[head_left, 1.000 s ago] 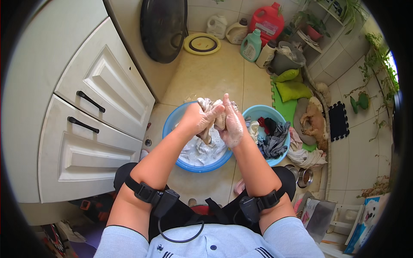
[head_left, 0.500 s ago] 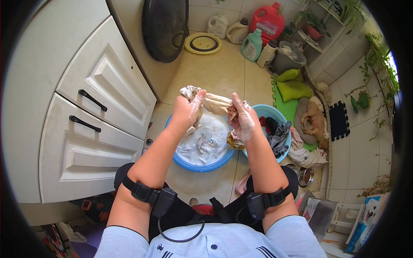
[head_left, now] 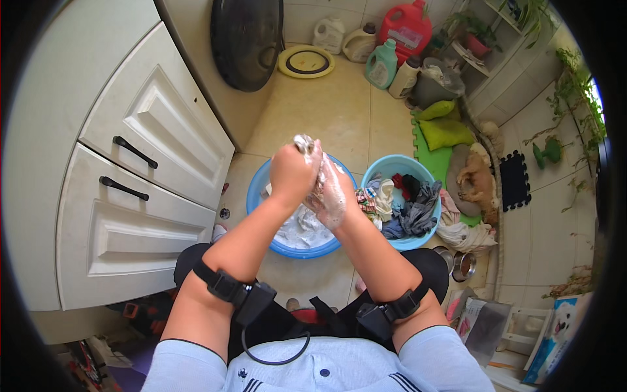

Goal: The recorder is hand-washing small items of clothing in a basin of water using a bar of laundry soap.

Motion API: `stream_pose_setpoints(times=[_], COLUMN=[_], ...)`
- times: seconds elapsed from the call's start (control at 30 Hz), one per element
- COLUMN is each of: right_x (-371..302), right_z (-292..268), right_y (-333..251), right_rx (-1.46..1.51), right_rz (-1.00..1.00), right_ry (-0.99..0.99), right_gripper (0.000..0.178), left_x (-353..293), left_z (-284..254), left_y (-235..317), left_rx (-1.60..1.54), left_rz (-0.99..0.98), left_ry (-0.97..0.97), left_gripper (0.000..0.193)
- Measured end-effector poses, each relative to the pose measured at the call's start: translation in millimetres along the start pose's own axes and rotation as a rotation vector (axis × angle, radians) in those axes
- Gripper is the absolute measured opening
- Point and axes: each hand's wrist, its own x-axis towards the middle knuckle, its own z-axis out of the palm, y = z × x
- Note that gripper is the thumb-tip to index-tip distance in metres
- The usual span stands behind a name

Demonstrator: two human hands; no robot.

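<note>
My left hand (head_left: pixel 292 171) and my right hand (head_left: pixel 332 196) are pressed together above the blue basin (head_left: pixel 304 251). Between them they grip a soapy, pale piece of clothing (head_left: pixel 304 144); a bit of it sticks out over my left fist, and the rest is mostly hidden by the fingers. White suds coat my right hand and wrist. Foamy water with white cloth (head_left: pixel 302 227) fills the basin below. Beside it on the right, a light-blue basin (head_left: pixel 418 243) holds a heap of dark and coloured clothes (head_left: pixel 418 206).
White cabinet doors (head_left: pixel 150 124) stand to the left. Several detergent bottles (head_left: pixel 380 64) line the far wall near a yellow collapsible basin (head_left: pixel 305 62). At right are green cushions (head_left: pixel 447 134), a curled-up dog (head_left: pixel 477 176), a cloth pile (head_left: pixel 467 236) and metal bowls (head_left: pixel 464 266).
My hands, apart before with the cloth stretched between them, have come together and bunched it up. My right hand has moved left, uncovering more of the clothes in the light-blue basin.
</note>
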Motion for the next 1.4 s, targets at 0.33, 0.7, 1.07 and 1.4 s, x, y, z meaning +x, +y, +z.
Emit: stream_pose_setpoints(times=[0.33, 0.7, 1.07, 1.4], right_x=[8.6, -7.1, -11.6, 8.8], right_z=[-13.8, 1.0, -30.2, -60.0], right_y=[0.4, -8.1, -48.6, -66.2], right_rx=[0.273, 0.192, 0.158, 0.556], right_rz=[0.033, 0.095, -0.206, -0.231], right_ry=[-0.178, -0.029, -0.235, -0.292], right_gripper=[0.022, 0.035, 0.011, 0.012], left_x=[-3.6, -6.2, 12.0, 12.5], left_z=[8.1, -4.1, -18.5, -19.1], left_y=[-1.9, -6.1, -22.2, -21.4], left_rx=[0.052, 0.199, -0.029, -0.075], left_rz=[0.087, 0.236, 0.047, 0.023], left_ry=[0.031, 0.01, 0.097, 0.083], left_gripper=[0.026, 0.027, 0.033, 0.037])
